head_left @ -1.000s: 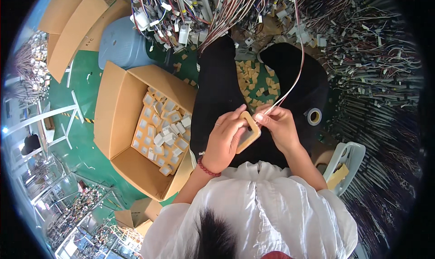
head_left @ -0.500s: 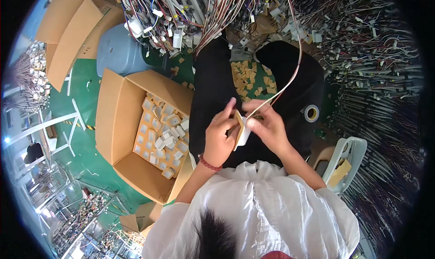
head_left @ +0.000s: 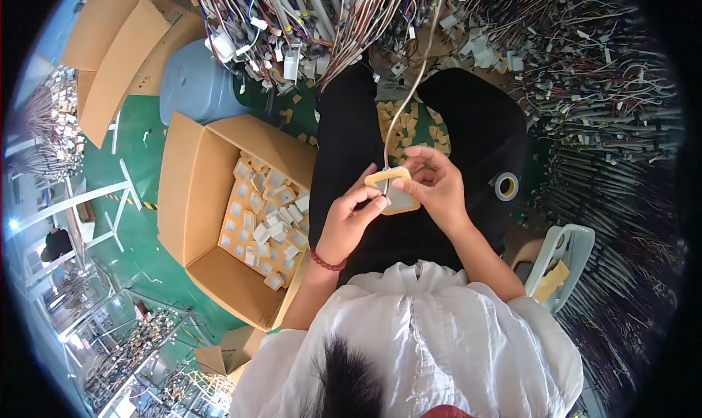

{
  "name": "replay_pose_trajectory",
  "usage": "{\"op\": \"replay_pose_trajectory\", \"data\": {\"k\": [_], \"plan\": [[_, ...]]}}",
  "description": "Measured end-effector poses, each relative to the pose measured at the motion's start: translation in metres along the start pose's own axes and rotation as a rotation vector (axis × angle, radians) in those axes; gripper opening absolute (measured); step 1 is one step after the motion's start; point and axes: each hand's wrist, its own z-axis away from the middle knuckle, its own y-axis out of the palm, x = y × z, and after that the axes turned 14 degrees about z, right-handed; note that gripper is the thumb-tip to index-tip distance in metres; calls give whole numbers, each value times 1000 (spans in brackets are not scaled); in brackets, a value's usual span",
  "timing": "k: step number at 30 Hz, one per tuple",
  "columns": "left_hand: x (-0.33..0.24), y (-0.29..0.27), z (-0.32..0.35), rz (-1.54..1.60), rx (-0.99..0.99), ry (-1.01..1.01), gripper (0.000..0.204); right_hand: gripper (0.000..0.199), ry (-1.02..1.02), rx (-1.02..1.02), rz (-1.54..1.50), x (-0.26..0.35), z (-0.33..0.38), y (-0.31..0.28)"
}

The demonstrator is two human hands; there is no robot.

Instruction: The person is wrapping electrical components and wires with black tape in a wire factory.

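Note:
In front of my lap I hold a small white box-shaped housing with a tan rim (head_left: pixel 402 201), its open side tilted toward me. My left hand (head_left: pixel 349 222) pinches its left side, thumb and fingertips at the opening. My right hand (head_left: pixel 441 189) grips the upper right side, thumb over the rim. A thin pale and reddish cable (head_left: pixel 408 102) drops from the hanging bundles to the housing's far edge. What the fingertips touch inside is partly hidden.
A cardboard box (head_left: pixel 186 198) at my left holds many similar white-and-tan housings. Cable bundles (head_left: pixel 351 16) hang ahead and along the right. A tape roll (head_left: pixel 505 186) lies by my right leg, near a white plastic bin (head_left: pixel 578 261). Tan scraps (head_left: pixel 439 136) litter the green floor.
The housing has turned from edge-on so its rimmed opening faces me. My left thumb has come to the opening, and the cable has swung left.

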Motion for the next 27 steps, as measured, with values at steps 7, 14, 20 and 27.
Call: {"op": "replay_pose_trajectory", "data": {"k": [7,14,20,27], "plan": [[3,1,12,192,-6,-164,20,31,-350,-653,672,6,-31,-26],[2,13,9,201,-14,-97,21,20,203,71,-23,22,18,-5],[-1,16,18,353,-66,-169,26,21,240,232,-195,20,7,-10],[0,17,17,549,-53,-253,24,14,260,253,-308,23,7,-12]]}}
